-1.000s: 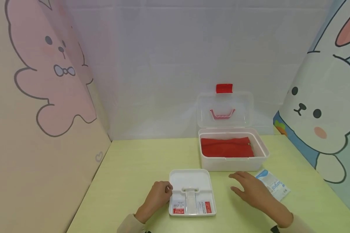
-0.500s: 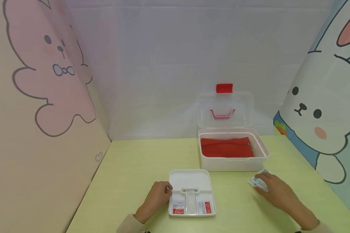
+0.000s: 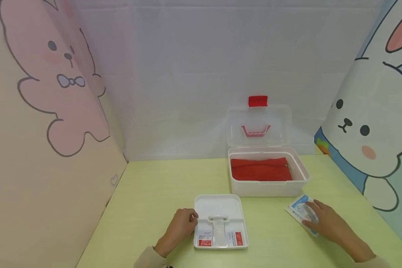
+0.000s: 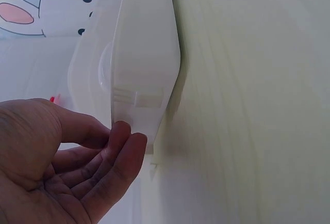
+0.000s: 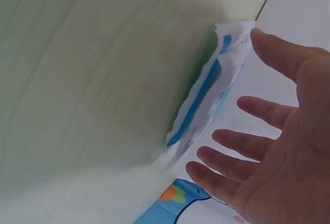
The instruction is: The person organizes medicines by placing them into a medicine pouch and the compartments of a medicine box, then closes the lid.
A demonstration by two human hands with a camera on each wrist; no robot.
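Note:
A shallow white divided tray (image 3: 220,204) lies at the front middle of the table in the head view. My left hand (image 3: 182,225) pinches its left rim; the left wrist view shows thumb and fingertips at the edge of the tray's side wall (image 4: 147,43). To the right, a flat white and blue packet (image 3: 299,208) lies on the table. Over its right part is my right hand (image 3: 329,222). The right wrist view shows the fingers (image 5: 247,144) loosely spread and the thumb tip right at one end of the packet (image 5: 206,100).
Behind the tray stands a white box (image 3: 264,189) with its clear lid (image 3: 232,126) raised and a red zip pouch (image 3: 259,170) inside. Two red and white packets (image 3: 205,242) lie in the tray's front compartments. Cartoon-printed walls (image 3: 372,149) bound the table.
My right hand has moved right to the packet, briefly took hold of it and relaxed; the packet now lies turned and slightly further left. The left hand and tray stay put.

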